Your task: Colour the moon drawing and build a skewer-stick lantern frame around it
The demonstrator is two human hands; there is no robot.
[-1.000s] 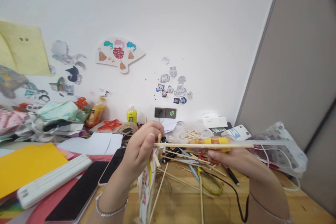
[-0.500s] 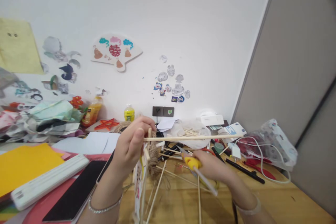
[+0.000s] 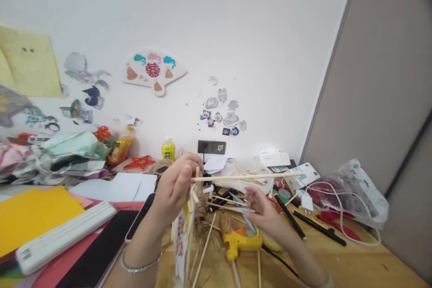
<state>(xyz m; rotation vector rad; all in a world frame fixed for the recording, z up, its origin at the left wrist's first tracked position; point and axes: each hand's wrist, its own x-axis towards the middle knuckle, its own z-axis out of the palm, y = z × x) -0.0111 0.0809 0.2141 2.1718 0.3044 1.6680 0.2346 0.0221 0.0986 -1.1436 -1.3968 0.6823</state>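
My left hand [image 3: 178, 184] is closed on the top corner of a wooden stick frame [image 3: 195, 198], which stands upright with a printed paper panel [image 3: 181, 238] on it. From that corner a long thin wooden stick [image 3: 249, 177] reaches out to the right, nearly level. My right hand [image 3: 263, 210] hovers with its fingers apart and slightly curled, holding nothing that I can see. Just below and left of it lies a yellow hot glue gun [image 3: 241, 244] on the table, a clear glue stick [image 3: 236, 273] poking out of its back. Blue-handled scissors [image 3: 249, 222] lie close to the fingers.
Loose sticks [image 3: 204, 252] and a roll of twine [image 3: 200, 211] lie around the frame. Black pens [image 3: 320, 228], a white charger [image 3: 306, 202] and a plastic bag [image 3: 354, 193] are at right. A phone [image 3: 140, 218], white device [image 3: 65, 229] and papers cover the left.
My right hand has let go of the glue gun, which now lies on the table, and its fingers have spread. My left hand still holds the frame and has barely shifted.
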